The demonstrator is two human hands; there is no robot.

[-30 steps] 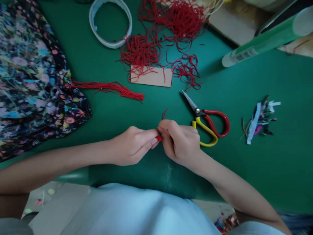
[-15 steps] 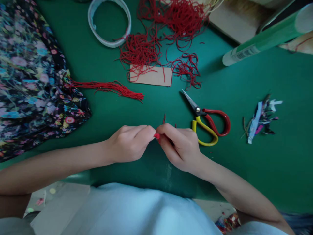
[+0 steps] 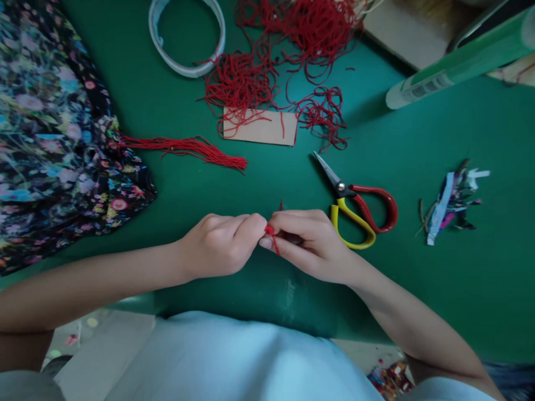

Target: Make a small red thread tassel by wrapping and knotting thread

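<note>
Pale blue top (image 3: 234, 362), plain front, soft folds catching light. Short sleeves (image 3: 445, 390), same pale blue. Forearms (image 3: 112, 273) bare; hands (image 3: 225, 245) bare, nails short.

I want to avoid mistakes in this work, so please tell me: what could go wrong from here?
Only a little of the red cord shows between the left hand and the right hand, so a weak grip might let it slip. The scissors lie close beside the right hand, so a wide move could knock them. The loose red cords are tangled, so pulling one may drag others.
</note>
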